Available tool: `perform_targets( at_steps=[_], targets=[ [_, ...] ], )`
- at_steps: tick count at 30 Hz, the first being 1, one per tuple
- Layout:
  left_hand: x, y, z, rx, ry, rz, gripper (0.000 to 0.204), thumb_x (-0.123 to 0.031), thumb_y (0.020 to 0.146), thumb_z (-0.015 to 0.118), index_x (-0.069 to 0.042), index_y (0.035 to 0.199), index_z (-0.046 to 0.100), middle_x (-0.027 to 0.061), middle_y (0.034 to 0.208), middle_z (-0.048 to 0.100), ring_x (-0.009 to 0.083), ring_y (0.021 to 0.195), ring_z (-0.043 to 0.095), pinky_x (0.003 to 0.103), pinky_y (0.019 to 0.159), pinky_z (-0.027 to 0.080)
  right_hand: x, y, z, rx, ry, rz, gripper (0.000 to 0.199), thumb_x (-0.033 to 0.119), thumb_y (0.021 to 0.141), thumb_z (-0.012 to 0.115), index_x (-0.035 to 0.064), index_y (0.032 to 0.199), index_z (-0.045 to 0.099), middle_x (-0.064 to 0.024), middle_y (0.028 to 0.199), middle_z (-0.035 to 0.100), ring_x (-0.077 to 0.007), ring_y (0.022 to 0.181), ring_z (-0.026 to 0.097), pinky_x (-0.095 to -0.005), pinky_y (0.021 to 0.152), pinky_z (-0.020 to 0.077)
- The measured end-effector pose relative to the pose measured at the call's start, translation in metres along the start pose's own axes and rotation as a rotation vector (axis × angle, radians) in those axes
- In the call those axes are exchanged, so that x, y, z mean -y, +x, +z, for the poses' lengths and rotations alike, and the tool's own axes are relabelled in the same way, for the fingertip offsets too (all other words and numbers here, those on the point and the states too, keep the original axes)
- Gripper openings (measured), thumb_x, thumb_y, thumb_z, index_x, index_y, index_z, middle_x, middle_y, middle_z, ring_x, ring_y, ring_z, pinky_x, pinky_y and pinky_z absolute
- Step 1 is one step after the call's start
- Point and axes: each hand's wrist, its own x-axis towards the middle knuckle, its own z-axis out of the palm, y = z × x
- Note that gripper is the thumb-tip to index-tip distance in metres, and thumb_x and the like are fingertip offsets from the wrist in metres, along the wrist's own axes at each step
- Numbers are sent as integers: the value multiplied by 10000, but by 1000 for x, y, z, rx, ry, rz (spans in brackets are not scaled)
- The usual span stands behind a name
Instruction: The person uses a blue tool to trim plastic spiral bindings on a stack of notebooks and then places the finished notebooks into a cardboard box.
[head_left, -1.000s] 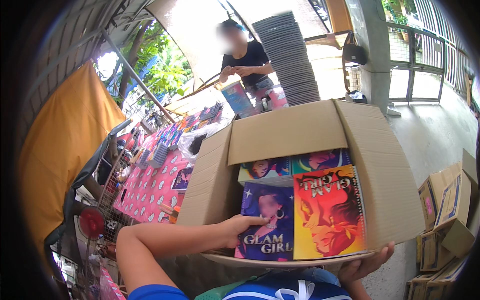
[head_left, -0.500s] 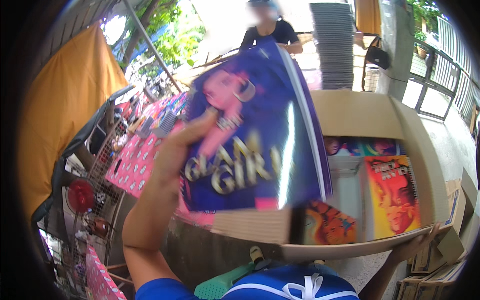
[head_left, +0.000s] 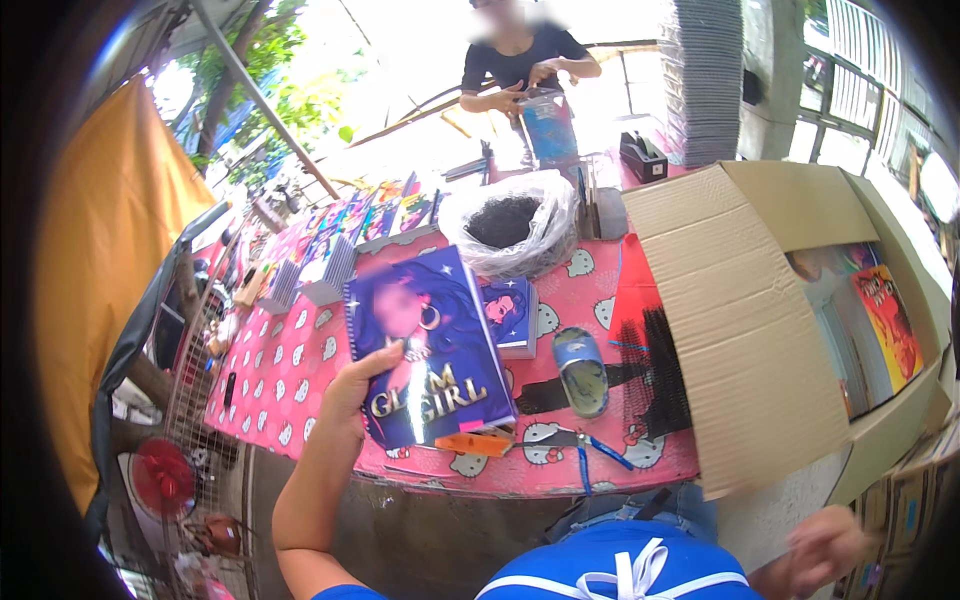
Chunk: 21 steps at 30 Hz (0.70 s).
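Observation:
My left hand (head_left: 365,385) is closed on the lower left side of a purple spiral notebook (head_left: 440,350), thumb on the front cover. The cover shows an illustrated head with a hoop earring and gold lettering. Behind it, a small stack of similar purple notebooks (head_left: 512,315) rests on the pink patterned table (head_left: 285,365). My right hand (head_left: 828,550) hangs at the lower right, apart from the open cardboard box (head_left: 745,330); motion blurs its fingers. Inside the box lies a red and yellow notebook (head_left: 888,325).
Blue-handled pliers (head_left: 590,455), a clear bottle (head_left: 580,372) and black mesh (head_left: 655,370) lie on the table. Behind them are a plastic-lined bin (head_left: 508,222), a tape dispenser (head_left: 643,157) and a tall grey stack (head_left: 700,80). Across the table, a person (head_left: 525,60) handles a blue package (head_left: 551,125).
My view has turned left toward the table. The purple notebook now appears lower and farther from me, still in my left hand. My right hand has let go of the box's near edge.

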Motion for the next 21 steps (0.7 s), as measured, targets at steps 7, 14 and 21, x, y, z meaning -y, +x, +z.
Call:
perform_targets(
  at_steps=[7,14,21],
  targets=[
    [-9,53,1,282,252,-250,271,-86,785,702,-4,1030,619,78,891,671,151,742,666,276,648,554,-144,44,234,318,502,1106,464,213,899,580,34,1301,434,-93,1219,536,-200,1091,544,-350,843,474],
    [-44,153,-23,627,868,-233,543,-142,693,797,-7,1151,540,58,993,628,123,882,588,263,772,471,-196,100,305,91,1073,1373,575,340,928,554,65,1372,313,-99,1309,456,-209,1209,458,-385,1030,372],
    [-52,305,3,927,1475,-294,643,-162,686,801,-32,1241,504,24,1001,640,100,879,576,260,791,468,-272,77,395,11,1096,1427,539,313,900,605,12,1298,403,-131,1263,482,-250,1140,502,-407,990,403]
  ],
)
